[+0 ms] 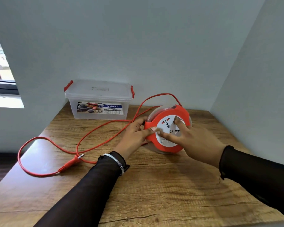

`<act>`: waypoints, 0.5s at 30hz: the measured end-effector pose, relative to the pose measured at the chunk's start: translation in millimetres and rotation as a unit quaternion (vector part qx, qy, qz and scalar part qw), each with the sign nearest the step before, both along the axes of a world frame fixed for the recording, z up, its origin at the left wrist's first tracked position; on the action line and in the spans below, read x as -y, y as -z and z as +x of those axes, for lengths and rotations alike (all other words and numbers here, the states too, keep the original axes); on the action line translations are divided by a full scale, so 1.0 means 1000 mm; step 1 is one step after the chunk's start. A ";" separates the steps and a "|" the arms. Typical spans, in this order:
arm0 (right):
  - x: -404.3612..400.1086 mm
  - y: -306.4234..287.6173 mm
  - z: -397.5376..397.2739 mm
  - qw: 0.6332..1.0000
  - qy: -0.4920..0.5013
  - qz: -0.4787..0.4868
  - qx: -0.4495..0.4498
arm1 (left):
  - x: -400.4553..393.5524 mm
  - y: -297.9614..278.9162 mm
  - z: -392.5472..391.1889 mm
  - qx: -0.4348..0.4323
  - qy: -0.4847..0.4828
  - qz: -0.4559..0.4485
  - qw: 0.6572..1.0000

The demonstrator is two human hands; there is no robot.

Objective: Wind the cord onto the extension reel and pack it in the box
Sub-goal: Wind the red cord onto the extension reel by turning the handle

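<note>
A round red extension reel [179, 112] with a white socket face stands tilted on edge on the wooden table [154, 185]. My left hand [134, 133] grips the reel's left rim, thumb on its front. My right hand [192, 141] lies on the white face with its fingers spread. The red cord [105, 126] runs off the reel in loose loops to the left across the table. Its plug [72, 161] rests near the left edge. A clear plastic box [98, 102] with red clips and its lid on sits against the back wall.
Walls close off the table at the back and right. A window [0, 71] is at the far left. One cord loop overhangs the table's left edge [20, 154], with dark floor below.
</note>
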State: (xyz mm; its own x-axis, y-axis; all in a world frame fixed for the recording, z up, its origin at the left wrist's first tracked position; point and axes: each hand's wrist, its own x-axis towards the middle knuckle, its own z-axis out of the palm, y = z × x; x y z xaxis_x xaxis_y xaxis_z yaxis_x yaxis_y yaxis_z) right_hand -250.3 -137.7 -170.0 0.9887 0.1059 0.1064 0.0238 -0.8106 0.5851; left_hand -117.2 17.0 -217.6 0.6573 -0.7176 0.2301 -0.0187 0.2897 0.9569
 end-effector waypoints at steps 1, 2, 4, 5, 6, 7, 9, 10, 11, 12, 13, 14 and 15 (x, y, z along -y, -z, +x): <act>0.003 0.003 0.002 1.000 -0.004 0.004 -0.001 | -0.001 -0.001 0.000 0.001 -0.001 0.003 1.000; 0.005 0.003 0.004 1.000 -0.013 0.003 0.002 | -0.001 -0.001 -0.001 0.001 -0.002 0.007 1.000; 0.007 0.004 0.009 0.999 -0.024 -0.014 0.020 | -0.001 -0.001 -0.001 0.002 -0.003 0.010 1.000; 0.009 0.004 0.011 0.999 -0.028 -0.025 0.027 | 0.000 -0.001 -0.001 0.004 -0.001 0.010 1.000; 0.011 0.006 0.013 0.999 -0.030 -0.031 0.025 | 0.000 -0.001 -0.001 0.002 0.002 0.009 1.000; 0.014 0.010 0.014 0.999 -0.029 -0.034 0.019 | 0.000 -0.001 -0.002 0.000 0.004 0.009 1.000; 0.017 0.012 0.014 0.998 -0.028 -0.051 0.031 | 0.002 0.000 -0.003 0.002 0.001 0.009 1.000; 0.016 0.010 0.014 0.997 -0.022 -0.056 0.048 | 0.002 0.001 -0.004 0.006 -0.004 0.008 1.000; 0.015 0.010 0.013 0.996 -0.019 -0.047 0.074 | 0.004 0.002 -0.005 0.011 -0.009 0.009 1.000; 0.014 0.011 0.012 0.994 -0.021 -0.033 0.101 | 0.005 0.004 -0.006 0.018 -0.017 0.009 1.000; 0.013 0.013 0.012 0.992 -0.020 -0.018 0.120 | 0.006 0.005 -0.006 0.025 -0.024 0.008 0.999; 0.011 0.016 0.011 0.992 -0.011 -0.004 0.129 | 0.007 0.007 -0.007 0.031 -0.032 0.007 0.999; 0.010 0.018 0.010 0.991 0.007 0.015 0.132 | 0.008 0.008 -0.008 0.036 -0.039 0.007 0.999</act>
State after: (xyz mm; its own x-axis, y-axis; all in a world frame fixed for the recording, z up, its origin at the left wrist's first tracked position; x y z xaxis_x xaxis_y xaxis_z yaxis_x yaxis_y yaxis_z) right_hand -239.8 -147.2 -188.4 0.9270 0.0849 0.3653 -0.1393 -0.8264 0.5456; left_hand -125.4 9.5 -226.1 0.6933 -0.6682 0.2697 -0.1100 0.2718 0.9561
